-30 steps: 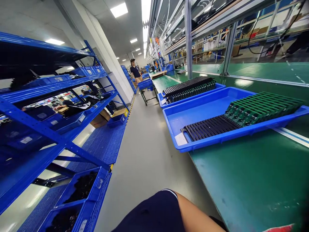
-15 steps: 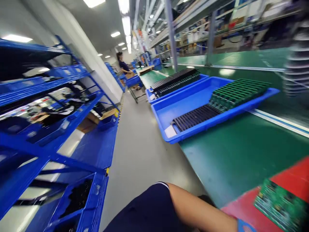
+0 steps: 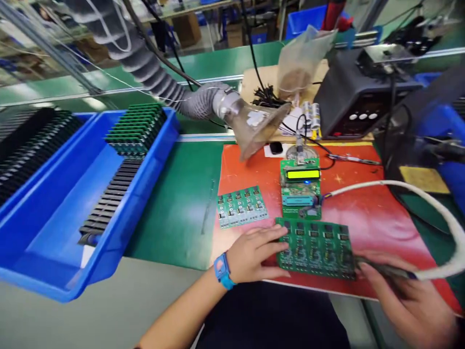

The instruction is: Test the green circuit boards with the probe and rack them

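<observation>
r hand [image 3: 417, 300] & its tool's [image 3: 392, 271] tip blurred.

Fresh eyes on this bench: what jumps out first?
Probably the glowing yellow-green screen on the small circuit board toward the back of the red mat. Next, the fat grey hose with its cloudy funnel, left of the screen. Then, near the mat's front edge, the left hand on a wider green board, the right hand beside it gripping a dark tool.
</observation>
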